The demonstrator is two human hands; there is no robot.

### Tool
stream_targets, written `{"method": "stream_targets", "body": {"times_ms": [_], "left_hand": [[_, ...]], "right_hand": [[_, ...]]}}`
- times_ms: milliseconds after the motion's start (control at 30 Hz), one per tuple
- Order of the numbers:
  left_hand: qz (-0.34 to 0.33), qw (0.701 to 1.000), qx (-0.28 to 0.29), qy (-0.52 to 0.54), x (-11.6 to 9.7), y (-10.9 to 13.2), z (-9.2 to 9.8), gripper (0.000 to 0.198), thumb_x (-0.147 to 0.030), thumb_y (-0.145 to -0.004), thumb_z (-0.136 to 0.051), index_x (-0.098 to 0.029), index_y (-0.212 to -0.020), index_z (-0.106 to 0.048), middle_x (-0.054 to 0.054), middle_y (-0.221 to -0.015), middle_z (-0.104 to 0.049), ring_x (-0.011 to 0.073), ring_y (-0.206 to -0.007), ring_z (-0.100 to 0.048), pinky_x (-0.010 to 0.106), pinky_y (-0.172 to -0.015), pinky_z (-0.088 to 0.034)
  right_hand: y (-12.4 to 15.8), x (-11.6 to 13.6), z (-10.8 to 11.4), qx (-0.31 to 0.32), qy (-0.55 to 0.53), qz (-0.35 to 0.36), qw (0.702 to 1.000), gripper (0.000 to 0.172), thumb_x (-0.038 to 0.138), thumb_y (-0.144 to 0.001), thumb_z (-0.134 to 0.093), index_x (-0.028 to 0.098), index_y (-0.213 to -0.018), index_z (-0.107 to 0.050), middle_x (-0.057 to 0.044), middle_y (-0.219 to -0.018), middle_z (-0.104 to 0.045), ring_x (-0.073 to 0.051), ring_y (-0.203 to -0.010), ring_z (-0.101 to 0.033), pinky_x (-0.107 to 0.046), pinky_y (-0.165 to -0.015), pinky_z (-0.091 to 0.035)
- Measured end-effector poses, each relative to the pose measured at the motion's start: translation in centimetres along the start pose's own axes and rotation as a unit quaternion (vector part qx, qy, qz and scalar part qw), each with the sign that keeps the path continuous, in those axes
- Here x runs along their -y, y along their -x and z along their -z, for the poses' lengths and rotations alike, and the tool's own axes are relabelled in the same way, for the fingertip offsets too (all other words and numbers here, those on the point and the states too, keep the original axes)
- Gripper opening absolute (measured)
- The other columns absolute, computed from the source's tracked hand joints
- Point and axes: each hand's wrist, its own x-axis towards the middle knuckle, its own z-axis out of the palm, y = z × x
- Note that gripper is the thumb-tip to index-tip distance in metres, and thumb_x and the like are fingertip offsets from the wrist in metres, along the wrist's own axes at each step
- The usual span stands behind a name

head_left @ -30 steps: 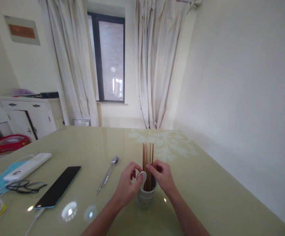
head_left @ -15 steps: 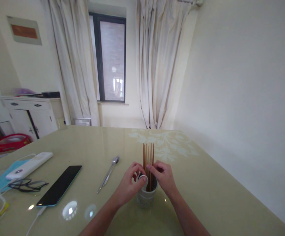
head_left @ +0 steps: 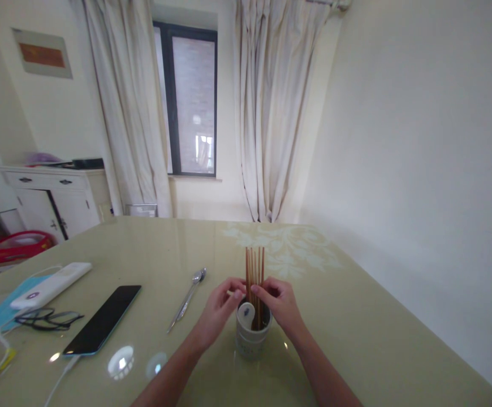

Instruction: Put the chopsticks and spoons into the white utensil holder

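A pale holder [head_left: 252, 342] stands upright on the table in front of me. Several brown chopsticks [head_left: 254, 268] rise out of it in a bundle. Leaning inside the holder's left part is a white spoon [head_left: 246, 314] with a small dark mark. My right hand [head_left: 280, 299] pinches the chopsticks from the right with thumb and fingers. Just above the spoon, on the left of the bundle, my left hand [head_left: 223, 308] has its thumb and forefinger slightly apart. Nothing shows between them, and the fingertips are close to the chopsticks.
Two metal spoons [head_left: 189, 297] lie left of the holder. Farther left are a black phone [head_left: 104, 319] on a white cable, folded glasses [head_left: 48, 319], a white power bank [head_left: 53, 285] and a blue mask [head_left: 0, 314]. A wall [head_left: 419, 169] runs along the table's right side.
My left hand has let go of the white spoon and moved up slightly toward the chopsticks, uncovering the spoon. The chopsticks have shifted a little to the left with my right hand on them.
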Motion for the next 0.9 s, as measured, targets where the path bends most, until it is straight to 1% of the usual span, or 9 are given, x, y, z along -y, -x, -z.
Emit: {"method": "stream_targets", "body": {"times_ms": [67, 133, 200, 300, 367, 567, 733, 800, 900], "left_hand": [[0.023, 0.997, -0.058, -0.039, 0.5, -0.8, 1.8, 0.048, -0.059, -0.103, -0.042, -0.019, -0.098, -0.069, 0.011, -0.113, -0.075, 0.0213, -0.089, -0.066, 0.032, -0.075, -0.053], [0.068, 0.975, -0.125, -0.170, 1.6, -1.4, 4.2, 0.046, -0.056, -0.101, -0.044, -0.018, -0.097, -0.069, 0.012, -0.101, -0.076, 0.0239, -0.086, -0.066, 0.035, -0.076, -0.053], [0.118, 0.910, -0.161, -0.363, 3.0, -1.5, 6.6, 0.037, -0.047, -0.098, -0.049, -0.016, -0.099, -0.070, 0.014, -0.102, -0.076, 0.0284, -0.093, -0.068, 0.040, -0.085, -0.053], [0.204, 0.791, -0.136, -0.560, 4.9, -1.0, 9.1, 0.035, -0.038, -0.098, -0.051, -0.012, -0.109, -0.072, 0.020, -0.115, -0.074, 0.0358, -0.112, -0.068, 0.045, -0.093, -0.051], [0.246, 0.762, -0.107, -0.590, 5.8, -0.6, 9.8, 0.036, -0.038, -0.100, -0.050, -0.012, -0.111, -0.073, 0.021, -0.118, -0.073, 0.0360, -0.115, -0.068, 0.043, -0.094, -0.052], [0.258, 0.773, -0.092, -0.572, 5.8, -0.7, 9.5, 0.032, -0.030, -0.105, -0.046, -0.012, -0.103, -0.073, 0.020, -0.115, -0.075, 0.0323, -0.114, -0.070, 0.037, -0.092, -0.050], [0.240, 0.794, -0.123, -0.545, 4.2, -1.3, 7.6, 0.038, -0.030, -0.112, -0.029, -0.016, -0.117, -0.063, 0.014, -0.106, -0.077, 0.0277, -0.096, -0.075, 0.034, -0.076, -0.050], [0.187, 0.826, -0.160, -0.508, 3.5, -1.3, 6.2, 0.037, -0.033, -0.112, -0.028, -0.018, -0.119, -0.061, 0.010, -0.097, -0.078, 0.0264, -0.087, -0.075, 0.033, -0.071, -0.050], [-0.010, 0.881, -0.219, -0.418, 2.5, -0.6, 4.0, 0.031, -0.034, -0.111, -0.035, -0.019, -0.117, -0.062, 0.010, -0.096, -0.077, 0.0235, -0.084, -0.074, 0.032, -0.073, -0.054]], "right_hand": [[-0.1, -0.1, 0.0, 0.009, -0.011, -0.001, 1.000, 0.048, 0.057, -0.081, -0.079, 0.019, -0.057, -0.060, 0.006, -0.054, -0.043, -0.012, -0.054, -0.038, -0.027, -0.052, -0.027], [-0.1, -0.3, 0.1, 0.015, -0.025, 0.001, 1.000, 0.051, 0.059, -0.080, -0.079, 0.019, -0.057, -0.059, 0.006, -0.054, -0.041, -0.012, -0.054, -0.036, -0.027, -0.052, -0.026], [-0.2, -0.4, 0.1, 0.021, -0.042, 0.006, 0.999, 0.053, 0.063, -0.079, -0.080, 0.019, -0.058, -0.059, 0.006, -0.055, -0.042, -0.012, -0.054, -0.037, -0.026, -0.052, -0.026], [-0.1, -0.5, 0.1, 0.018, -0.078, 0.001, 0.997, 0.059, 0.070, -0.078, -0.080, 0.019, -0.057, -0.059, 0.006, -0.056, -0.041, -0.011, -0.054, -0.036, -0.026, -0.051, -0.025], [-0.1, -0.7, 0.1, 0.008, -0.099, -0.008, 0.995, 0.066, 0.078, -0.082, -0.071, 0.020, -0.055, -0.056, 0.006, -0.054, -0.039, -0.011, -0.052, -0.033, -0.026, -0.050, -0.024], [-0.5, -1.7, -0.5, -0.066, -0.139, -0.078, 0.985, 0.080, 0.094, -0.081, -0.054, 0.017, -0.064, -0.070, 0.004, -0.053, -0.042, -0.011, -0.046, -0.035, -0.026, -0.046, -0.023], [-1.0, -1.6, -0.4, -0.141, -0.121, -0.074, 0.980, 0.085, 0.095, -0.081, -0.050, 0.015, -0.063, -0.074, 0.005, -0.052, -0.036, -0.012, -0.046, -0.033, -0.027, -0.045, -0.021], [-0.9, -1.2, 0.1, -0.190, -0.110, -0.041, 0.975, 0.084, 0.092, -0.086, -0.047, 0.016, -0.066, -0.075, 0.005, -0.053, -0.034, -0.012, -0.047, -0.032, -0.027, -0.046, -0.022], [0.0, -0.5, 0.9, -0.232, -0.064, 0.062, 0.969, 0.073, 0.078, -0.100, -0.044, 0.018, -0.071, -0.075, 0.004, -0.056, -0.037, -0.014, -0.051, -0.037, -0.028, -0.049, -0.028]]}}
